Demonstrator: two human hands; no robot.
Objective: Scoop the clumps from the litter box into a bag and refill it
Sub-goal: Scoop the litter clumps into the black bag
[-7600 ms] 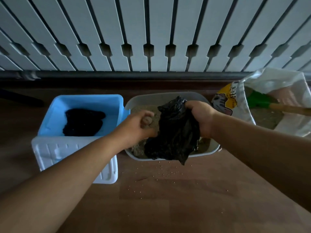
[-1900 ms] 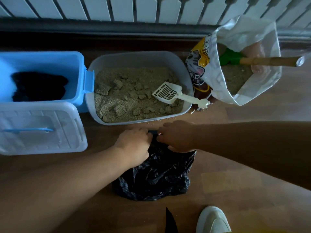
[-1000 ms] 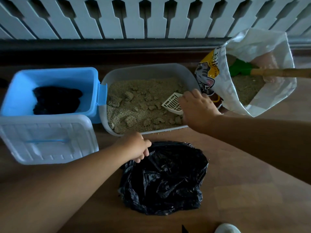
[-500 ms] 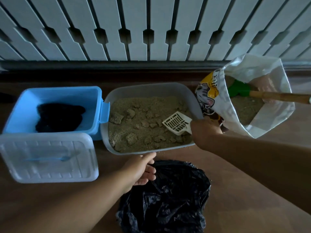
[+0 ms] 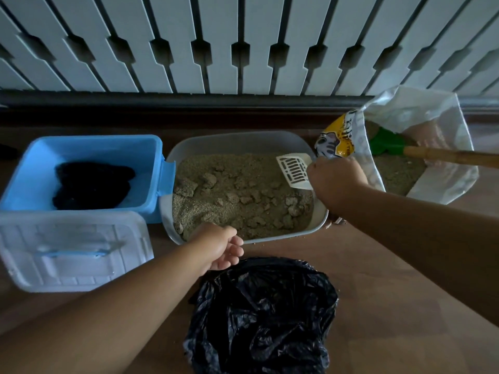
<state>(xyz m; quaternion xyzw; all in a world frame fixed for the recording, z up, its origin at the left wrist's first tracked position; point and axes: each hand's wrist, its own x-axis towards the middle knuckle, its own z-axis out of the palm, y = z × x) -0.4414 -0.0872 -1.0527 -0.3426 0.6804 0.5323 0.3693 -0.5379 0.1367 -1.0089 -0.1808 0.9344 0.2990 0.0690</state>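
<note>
Beside the cat-printed litter sack, lettering unreadable, the right hand grips the scoop; left hand loosely open.

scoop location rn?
Head view: the scoop is in the right hand, over the far-right corner of the litter box, next to the litter bag.
</note>
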